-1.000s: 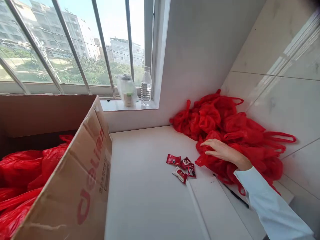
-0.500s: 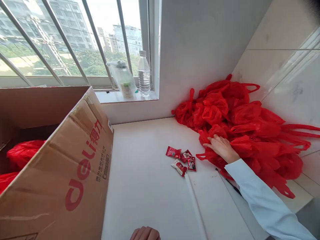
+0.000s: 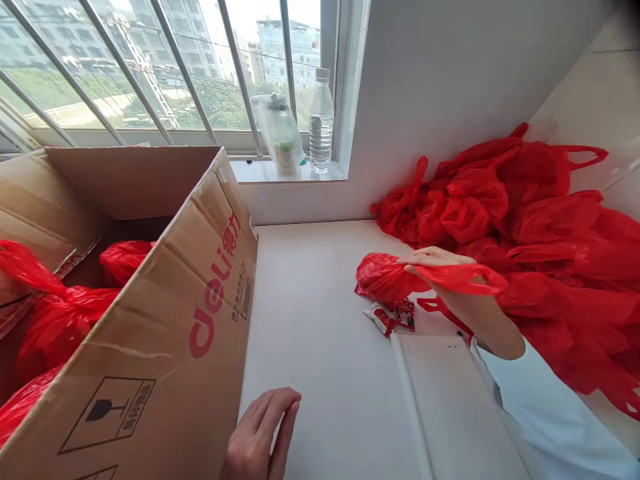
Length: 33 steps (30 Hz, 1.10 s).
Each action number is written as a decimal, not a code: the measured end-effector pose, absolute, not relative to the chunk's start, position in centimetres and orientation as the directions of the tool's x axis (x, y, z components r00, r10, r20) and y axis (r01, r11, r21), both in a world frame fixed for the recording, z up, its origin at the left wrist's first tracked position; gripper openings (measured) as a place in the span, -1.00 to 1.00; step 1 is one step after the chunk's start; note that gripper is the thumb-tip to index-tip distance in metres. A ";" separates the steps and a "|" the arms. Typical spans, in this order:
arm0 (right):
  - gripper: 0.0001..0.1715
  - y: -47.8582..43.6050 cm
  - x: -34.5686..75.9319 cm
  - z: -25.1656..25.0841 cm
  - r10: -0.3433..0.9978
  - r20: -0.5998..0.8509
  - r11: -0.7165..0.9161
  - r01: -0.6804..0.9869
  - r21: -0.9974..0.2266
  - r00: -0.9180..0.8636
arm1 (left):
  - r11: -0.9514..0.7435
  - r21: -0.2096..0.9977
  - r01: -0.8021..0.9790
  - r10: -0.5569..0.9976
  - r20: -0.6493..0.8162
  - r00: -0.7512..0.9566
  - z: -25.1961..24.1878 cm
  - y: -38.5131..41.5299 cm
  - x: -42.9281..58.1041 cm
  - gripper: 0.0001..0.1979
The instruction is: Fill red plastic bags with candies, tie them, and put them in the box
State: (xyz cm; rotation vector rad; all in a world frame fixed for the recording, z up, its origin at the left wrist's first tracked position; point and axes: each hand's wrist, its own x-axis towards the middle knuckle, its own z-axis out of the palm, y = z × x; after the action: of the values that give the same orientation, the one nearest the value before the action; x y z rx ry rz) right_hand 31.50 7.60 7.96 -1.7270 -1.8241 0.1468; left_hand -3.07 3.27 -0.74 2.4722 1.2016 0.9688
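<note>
My right hand (image 3: 443,270) grips a small filled red bag (image 3: 384,277) by its gathered neck, with the loose handles trailing back over the hand. The bag hangs over red candy packets (image 3: 381,319) on the white table (image 3: 320,360) and hides some of them. Behind and right of that hand lies a big pile of red plastic bags (image 3: 560,227). Near the front edge, my left hand (image 3: 263,433) hovers beside the cardboard box, fingers bent and thumb a little apart, holding nothing.
An open cardboard box (image 3: 200,313) with red bags (image 3: 65,320) inside stands at the left. On the windowsill are a water bottle (image 3: 321,127) and a jar in a clear bag (image 3: 285,137). A white panel (image 3: 450,393) lies at the right front.
My right hand has lifted a red bag off the pile and moved it left over the candies. My left hand has come further into view. The view has shifted left.
</note>
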 end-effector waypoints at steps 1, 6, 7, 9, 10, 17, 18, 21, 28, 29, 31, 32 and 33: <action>-0.66 7.3 29.6 7.7 0.937 0.350 0.213 0.824 -0.525 -0.019 | -0.608 0.476 0.635 0.783 0.491 0.382 0.0 3.2 -3.0 -0.85; -0.56 4.9 20.3 4.8 0.869 0.284 0.493 0.748 -0.444 -0.404 | -0.465 0.548 0.695 0.853 0.486 0.188 2.0 2.6 -2.0 -0.81; -0.53 4.3 19.3 4.2 0.833 0.241 0.550 0.699 -0.457 -0.498 | -0.439 0.564 0.700 0.877 0.439 0.196 2.0 2.5 -1.9 -0.80; -0.46 3.4 18.5 3.3 0.763 0.172 0.603 0.589 -0.537 -0.624 | -0.387 0.597 0.703 0.919 0.313 0.240 1.6 2.1 -2.0 -0.77; -0.43 3.2 18.7 2.9 0.750 0.159 0.596 0.551 -0.584 -0.642 | -0.362 0.611 0.704 0.932 0.258 0.256 1.4 1.8 -2.1 -0.76; -0.60 5.0 19.9 0.7 0.857 0.213 0.488 0.610 -0.624 -0.468 | -0.300 0.601 0.741 0.954 0.191 0.231 0.2 1.2 -1.8 -0.64; -0.61 5.4 19.4 0.5 0.841 0.223 0.515 0.604 -0.609 -0.493 | -0.299 0.587 0.753 0.954 0.179 0.239 0.1 1.4 -1.7 -0.64; -0.81 6.1 17.7 0.4 0.815 0.227 0.554 0.600 -0.577 -0.534 | -0.297 0.567 0.768 0.954 0.152 0.257 0.1 1.9 -1.6 -0.77; -0.86 4.7 21.0 1.4 0.899 0.314 0.436 0.704 -0.560 -0.306 | -0.323 0.755 0.571 0.944 0.298 0.140 0.7 2.3 -1.7 -0.82; -0.86 4.3 21.9 1.3 0.914 0.300 0.401 0.719 -0.567 -0.273 | -0.324 0.757 0.568 0.943 0.309 0.126 0.6 2.4 -1.8 -0.82; -0.86 3.5 23.4 0.8 0.949 0.247 0.308 0.743 -0.594 -0.196 | -0.320 0.742 0.589 0.940 0.324 0.103 0.4 2.6 -2.1 -0.80; -0.86 3.2 24.0 0.5 0.964 0.206 0.259 0.753 -0.605 -0.166 | -0.314 0.733 0.604 0.942 0.321 0.101 0.4 2.7 -2.3 -0.80; -0.86 2.9 24.5 0.2 0.975 0.160 0.222 0.761 -0.609 -0.156 | -0.307 0.723 0.619 0.945 0.307 0.110 0.5 2.7 -2.5 -0.80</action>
State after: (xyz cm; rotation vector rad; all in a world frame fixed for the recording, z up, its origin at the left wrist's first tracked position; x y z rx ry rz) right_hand 24.54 2.87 0.19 -1.5940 -1.9792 0.5356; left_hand -2.51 2.72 0.48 1.9785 1.5204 1.0540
